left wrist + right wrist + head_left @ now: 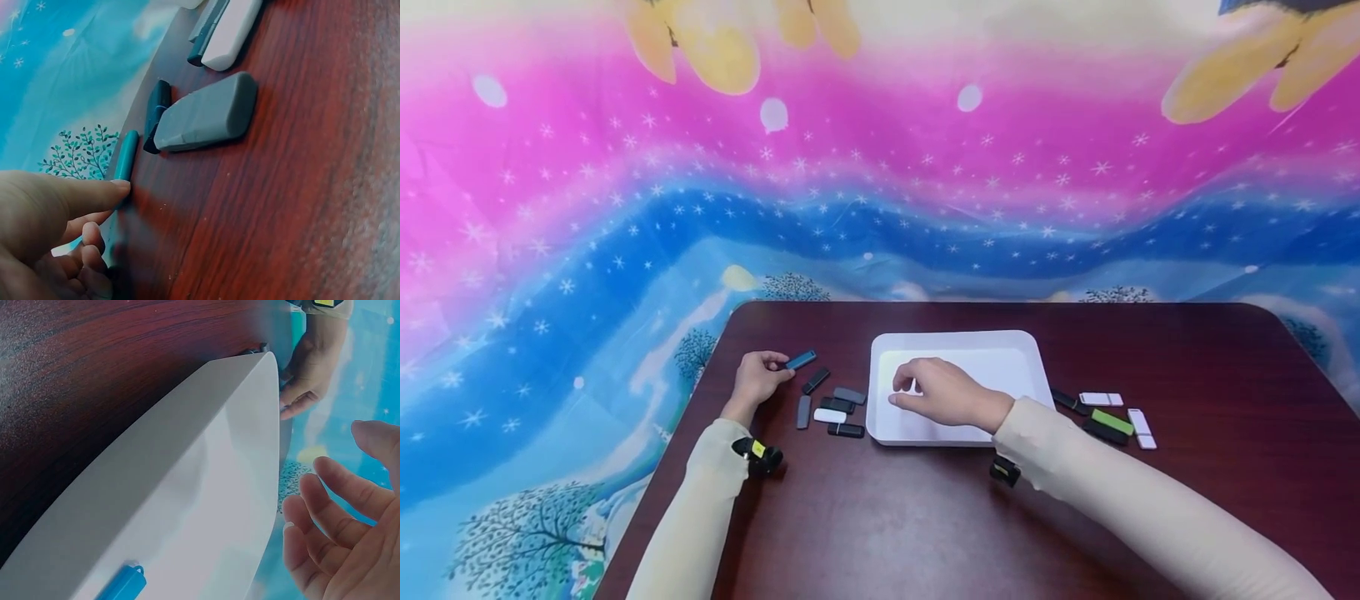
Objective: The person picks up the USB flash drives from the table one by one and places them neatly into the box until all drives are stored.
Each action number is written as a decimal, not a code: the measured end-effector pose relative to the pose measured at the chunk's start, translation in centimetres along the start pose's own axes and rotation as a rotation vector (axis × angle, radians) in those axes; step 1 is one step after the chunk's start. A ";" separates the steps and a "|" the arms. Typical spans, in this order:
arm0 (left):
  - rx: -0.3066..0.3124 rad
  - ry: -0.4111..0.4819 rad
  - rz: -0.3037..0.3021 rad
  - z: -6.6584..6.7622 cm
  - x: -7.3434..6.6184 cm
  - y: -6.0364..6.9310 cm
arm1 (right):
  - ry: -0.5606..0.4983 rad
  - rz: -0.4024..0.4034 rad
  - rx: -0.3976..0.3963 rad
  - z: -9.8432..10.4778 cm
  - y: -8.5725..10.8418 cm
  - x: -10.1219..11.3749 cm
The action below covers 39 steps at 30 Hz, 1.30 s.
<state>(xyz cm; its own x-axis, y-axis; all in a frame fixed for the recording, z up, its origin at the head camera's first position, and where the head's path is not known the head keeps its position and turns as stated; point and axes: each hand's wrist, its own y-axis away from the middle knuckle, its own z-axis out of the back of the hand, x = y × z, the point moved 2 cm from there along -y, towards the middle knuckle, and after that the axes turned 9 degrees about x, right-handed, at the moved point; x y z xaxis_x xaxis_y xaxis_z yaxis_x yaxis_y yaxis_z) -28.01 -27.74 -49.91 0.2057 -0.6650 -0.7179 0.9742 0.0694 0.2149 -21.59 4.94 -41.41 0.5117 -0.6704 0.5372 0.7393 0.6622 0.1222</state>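
Note:
At the table's left side, my left hand (758,379) pinches a teal-blue USB stick (801,360) between thumb and fingers. The left wrist view has the thumb against this stick's near side, the stick low at the tabletop. Over the white tray (925,438) hovers my right hand (943,392), fingers loosely bent and holding nothing. Inside the tray lies a bright blue stick (125,584) with a small loop at its end, seen only in the right wrist view; in the head view the right hand and arm cover part of the tray.
Between left hand and tray lie several sticks, among them a black one (816,381), a grey one (803,412) and a white one (830,416). Right of the tray are more, including a green one (1112,421). A patterned cloth (880,167) hangs behind the table.

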 end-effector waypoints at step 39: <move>-0.015 0.020 -0.002 0.1 0.7 0.0 | 0.023 0.011 0.000 -0.4 -0.1 0.2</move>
<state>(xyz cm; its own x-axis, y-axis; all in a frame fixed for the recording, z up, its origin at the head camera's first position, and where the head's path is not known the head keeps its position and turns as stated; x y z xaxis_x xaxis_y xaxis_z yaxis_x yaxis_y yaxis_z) -27.86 -28.28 -50.33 0.2058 -0.6501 -0.7314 0.9758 0.0795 0.2039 -21.38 4.65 -41.62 0.5299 -0.6705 0.5193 0.7334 0.6698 0.1164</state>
